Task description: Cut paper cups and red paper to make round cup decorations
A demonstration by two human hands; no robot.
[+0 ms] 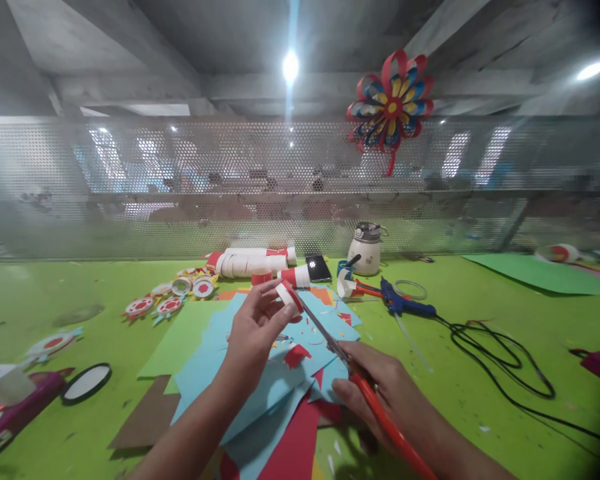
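While the left hand [253, 333] pinches a small red-and-white paper roll [289, 295] above the blue paper sheets [260, 387], the right hand [380, 393] grips red-handled scissors [353, 377], blades slanting up-left to touch the roll.

Left arm: bare forearm comes in from the bottom edge, angling up and to the right.
Left hand [253, 333]: raised, back toward the camera, fingers curled, thumb and fingertips [273, 288] pinched together up top.
Right arm: wrist and forearm enter from the lower right corner, lying low.
Right hand [380, 390]: knuckles up, fingers wrapped in a closed grip, sitting lower than and just right of the left hand.
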